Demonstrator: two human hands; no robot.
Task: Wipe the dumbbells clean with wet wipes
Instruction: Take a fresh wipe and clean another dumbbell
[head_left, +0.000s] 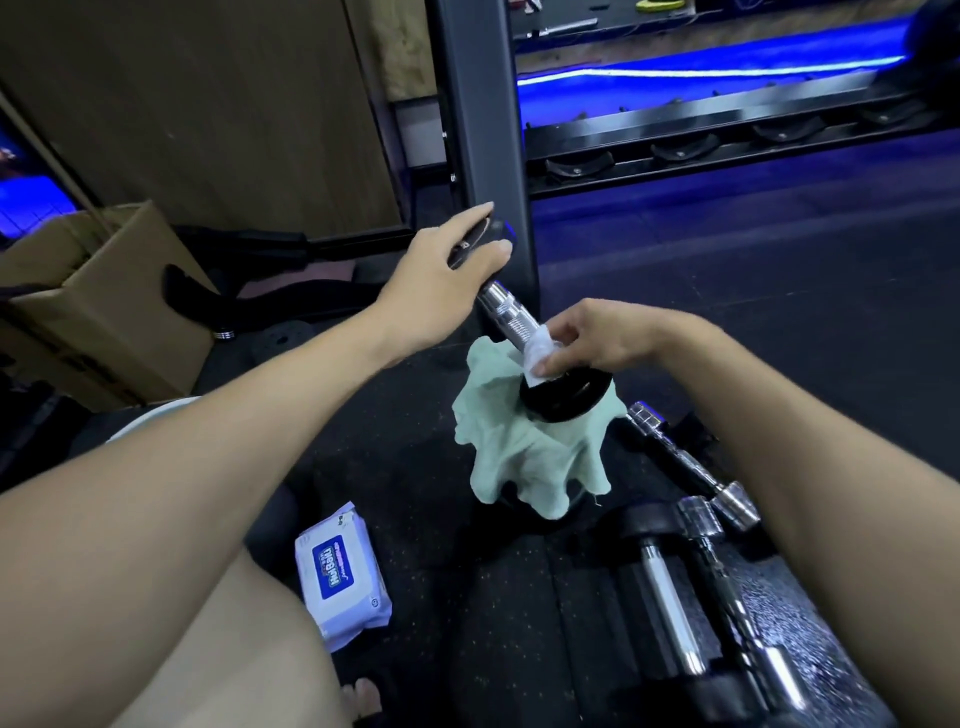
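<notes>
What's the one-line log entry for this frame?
step: wiping handle | left hand: grips dumbbell top | right hand: presses wipe on handle | cloth under dumbbell

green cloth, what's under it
The black lower weight plate of the tilted chrome-handled dumbbell rests on the crumpled pale green cloth. A dark rounded object peeks out beneath; the rest is covered.

The dumbbell stood tilted on a cloth, wipes pack on the floor to its left, more dumbbells lying right, empty rack behind.
</notes>
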